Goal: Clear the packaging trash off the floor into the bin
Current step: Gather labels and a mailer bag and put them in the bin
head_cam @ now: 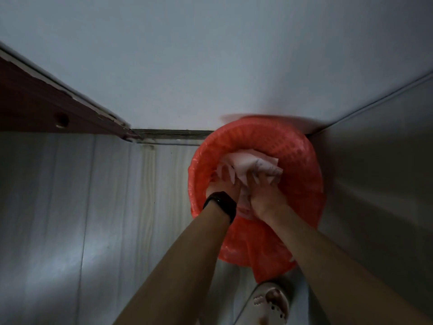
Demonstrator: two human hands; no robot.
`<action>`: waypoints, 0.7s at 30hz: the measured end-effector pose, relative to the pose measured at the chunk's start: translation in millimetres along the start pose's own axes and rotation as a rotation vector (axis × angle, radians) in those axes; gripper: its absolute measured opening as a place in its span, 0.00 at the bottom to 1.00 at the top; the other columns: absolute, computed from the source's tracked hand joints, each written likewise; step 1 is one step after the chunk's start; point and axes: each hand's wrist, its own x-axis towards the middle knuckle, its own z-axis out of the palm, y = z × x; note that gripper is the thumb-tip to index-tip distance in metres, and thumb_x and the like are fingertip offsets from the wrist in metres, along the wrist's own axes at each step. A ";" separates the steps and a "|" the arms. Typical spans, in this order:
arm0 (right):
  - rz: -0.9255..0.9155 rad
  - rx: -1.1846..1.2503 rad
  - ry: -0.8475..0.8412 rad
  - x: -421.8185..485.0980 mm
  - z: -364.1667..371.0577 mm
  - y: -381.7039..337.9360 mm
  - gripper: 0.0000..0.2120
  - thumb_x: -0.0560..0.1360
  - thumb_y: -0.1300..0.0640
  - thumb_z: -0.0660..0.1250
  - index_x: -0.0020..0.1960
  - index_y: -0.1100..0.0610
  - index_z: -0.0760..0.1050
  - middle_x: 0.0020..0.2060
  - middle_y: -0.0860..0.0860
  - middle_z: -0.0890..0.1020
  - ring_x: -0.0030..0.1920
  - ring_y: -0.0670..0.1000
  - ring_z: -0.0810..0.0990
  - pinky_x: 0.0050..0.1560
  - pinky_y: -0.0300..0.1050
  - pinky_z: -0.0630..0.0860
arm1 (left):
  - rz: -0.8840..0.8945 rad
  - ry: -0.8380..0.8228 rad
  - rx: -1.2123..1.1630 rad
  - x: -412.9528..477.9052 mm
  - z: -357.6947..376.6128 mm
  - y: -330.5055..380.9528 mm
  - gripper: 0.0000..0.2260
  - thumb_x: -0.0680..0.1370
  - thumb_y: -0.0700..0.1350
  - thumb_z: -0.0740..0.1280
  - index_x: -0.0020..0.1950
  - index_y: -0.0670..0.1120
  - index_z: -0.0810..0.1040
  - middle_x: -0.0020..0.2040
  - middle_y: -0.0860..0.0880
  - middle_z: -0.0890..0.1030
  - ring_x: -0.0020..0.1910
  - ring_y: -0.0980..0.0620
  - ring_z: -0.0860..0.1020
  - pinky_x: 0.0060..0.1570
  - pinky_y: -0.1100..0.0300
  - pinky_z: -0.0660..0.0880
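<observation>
A round bin lined with a red plastic bag (297, 146) stands on the floor in the corner by the wall. Both my hands are inside its mouth on a crumpled wad of pale packaging paper (248, 164). My left hand (222, 187), with a black band on the wrist, grips the left side of the wad. My right hand (263, 195) grips the right side. The lower part of the paper is hidden between my hands.
A dark red-brown door (46, 109) stands at the left. A grey panel (379, 160) runs along the right. Pale wood-look floor (105, 195) lies left of the bin. My foot in a white slipper (269, 303) is just below the bin.
</observation>
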 end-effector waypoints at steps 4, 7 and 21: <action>0.054 0.058 -0.028 36.4 24.0 6.9 0.34 0.82 0.45 0.51 0.78 0.49 0.33 0.78 0.50 0.36 0.76 0.70 0.39 0.73 0.68 0.53 | -0.076 0.019 -0.168 17.6 9.4 2.4 0.29 0.84 0.57 0.47 0.80 0.47 0.39 0.80 0.41 0.43 0.78 0.40 0.48 0.75 0.49 0.46; 0.029 0.008 -0.012 35.1 23.7 2.8 0.32 0.84 0.50 0.50 0.79 0.55 0.33 0.78 0.53 0.36 0.77 0.65 0.38 0.75 0.67 0.46 | -0.057 0.045 -0.246 21.8 15.5 -4.9 0.30 0.84 0.57 0.51 0.80 0.48 0.41 0.80 0.43 0.43 0.79 0.44 0.46 0.76 0.52 0.45; -0.029 0.242 0.214 -108.6 -40.9 -5.9 0.24 0.76 0.50 0.63 0.71 0.48 0.66 0.72 0.52 0.65 0.64 0.58 0.72 0.56 0.51 0.74 | 0.194 0.114 0.196 -127.3 -63.0 12.1 0.24 0.78 0.45 0.63 0.74 0.48 0.64 0.73 0.44 0.64 0.69 0.41 0.67 0.63 0.47 0.70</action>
